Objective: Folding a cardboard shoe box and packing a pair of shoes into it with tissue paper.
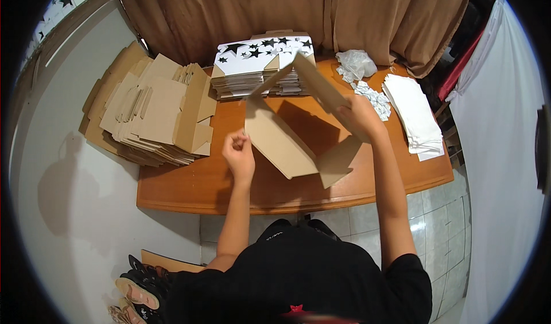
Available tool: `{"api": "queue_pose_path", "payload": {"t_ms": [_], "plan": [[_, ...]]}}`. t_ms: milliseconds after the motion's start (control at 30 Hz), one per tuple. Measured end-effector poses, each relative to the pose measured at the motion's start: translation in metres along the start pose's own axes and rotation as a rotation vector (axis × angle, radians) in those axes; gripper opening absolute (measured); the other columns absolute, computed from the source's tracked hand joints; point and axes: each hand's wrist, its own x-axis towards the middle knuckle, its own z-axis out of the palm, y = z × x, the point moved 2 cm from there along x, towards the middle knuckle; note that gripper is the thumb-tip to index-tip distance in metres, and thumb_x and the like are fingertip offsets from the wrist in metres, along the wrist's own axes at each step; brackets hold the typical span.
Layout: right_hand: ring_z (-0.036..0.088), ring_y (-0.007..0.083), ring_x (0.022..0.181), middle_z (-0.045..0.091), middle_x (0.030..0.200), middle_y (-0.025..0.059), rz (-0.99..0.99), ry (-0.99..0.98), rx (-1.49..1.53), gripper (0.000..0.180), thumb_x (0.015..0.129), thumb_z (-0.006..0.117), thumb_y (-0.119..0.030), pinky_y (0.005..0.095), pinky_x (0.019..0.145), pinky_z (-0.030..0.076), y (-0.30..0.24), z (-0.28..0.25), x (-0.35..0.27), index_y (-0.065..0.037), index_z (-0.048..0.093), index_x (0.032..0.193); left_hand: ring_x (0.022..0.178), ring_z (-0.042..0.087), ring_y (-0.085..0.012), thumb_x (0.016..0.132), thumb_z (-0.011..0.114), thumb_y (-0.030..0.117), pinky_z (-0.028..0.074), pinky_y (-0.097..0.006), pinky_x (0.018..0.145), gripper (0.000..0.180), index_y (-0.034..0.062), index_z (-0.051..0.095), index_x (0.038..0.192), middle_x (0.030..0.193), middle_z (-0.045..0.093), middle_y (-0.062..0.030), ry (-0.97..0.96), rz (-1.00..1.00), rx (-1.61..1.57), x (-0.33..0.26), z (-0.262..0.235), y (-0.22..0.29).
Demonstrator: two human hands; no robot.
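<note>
A brown cardboard box (pixel 278 137), partly unfolded, is held tilted above the wooden table, its panels standing at angles and one flap hanging toward me. My right hand (pixel 361 119) grips its raised right panel, fingers on one side and thumb on the other. At the box's left edge, my left hand (pixel 238 154) is closed with the fingertips pinched together. Whether those fingertips hold the edge or something small is hard to see.
Flat cardboard boxes (pixel 155 105) are piled on the table's left (pixel 189 192). At the back stand white star-printed boxes (pixel 247 65). To the right lie a clear plastic bag (pixel 356 64), small white packets (pixel 374 101) and white paper sheets (pixel 414 114). Brown curtains (pixel 229 8) hang behind.
</note>
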Motion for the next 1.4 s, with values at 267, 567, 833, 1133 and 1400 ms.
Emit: {"api": "queue_pose_path", "payload": {"t_ms": [267,567,833,1133,1400], "plan": [[0.062,0.0308,0.089,0.065,0.094,0.0163,-0.269,-0.647,-0.375,0.035,0.072,0.068,-0.018,0.0393,0.078,0.048,0.015,0.085,0.03,-0.008,0.064,0.105,0.105,0.047,-0.0311,0.072,0.068,0.006,0.046,-0.035,0.077,0.07,0.0047,0.024,0.126,0.121,0.035,-0.0233,-0.112,-0.075,0.833,-0.081,-0.028,-0.048],[0.059,0.0301,0.099,0.064,0.102,0.0132,-0.155,-0.718,-0.412,0.044,0.069,0.072,-0.023,0.0378,0.086,0.046,0.048,0.098,0.045,-0.013,0.063,0.111,0.112,0.044,-0.0353,0.07,0.067,-0.001,0.036,-0.04,0.095,0.06,0.006,0.043,0.124,0.12,0.044,-0.0204,-0.102,-0.212,0.554,-0.063,-0.037,-0.019],[0.047,0.0349,0.114,0.05,0.121,0.0177,-0.159,-0.06,-0.147,0.057,0.073,0.07,-0.033,0.0419,0.096,0.037,0.066,0.041,-0.005,-0.007,0.051,0.121,0.113,0.043,-0.0385,0.07,0.064,-0.001,0.037,-0.041,0.095,0.066,0.0062,0.038,0.13,0.123,0.04,-0.0227,0.016,-0.137,0.57,-0.088,-0.013,-0.032],[0.044,0.0336,0.118,0.041,0.13,0.0253,0.307,-0.34,0.233,0.087,0.074,0.06,-0.06,0.041,0.097,0.037,0.161,0.057,-0.112,0.001,0.036,0.132,0.129,0.026,-0.035,0.073,0.065,0.005,0.022,-0.041,0.107,0.079,0.0062,0.022,0.139,0.139,0.026,-0.0218,-0.058,-0.179,0.53,-0.088,-0.009,-0.038],[0.049,0.0254,0.11,0.042,0.129,0.0197,0.425,-0.739,1.689,0.091,0.08,0.025,-0.076,0.0412,0.092,0.042,0.221,0.075,-0.128,-0.005,0.03,0.137,0.123,0.038,-0.0286,0.078,0.062,0.011,0.03,-0.036,0.101,0.066,0.0033,0.031,0.135,0.131,0.04,-0.0203,-0.166,-0.13,0.378,-0.091,-0.026,-0.051]]}}
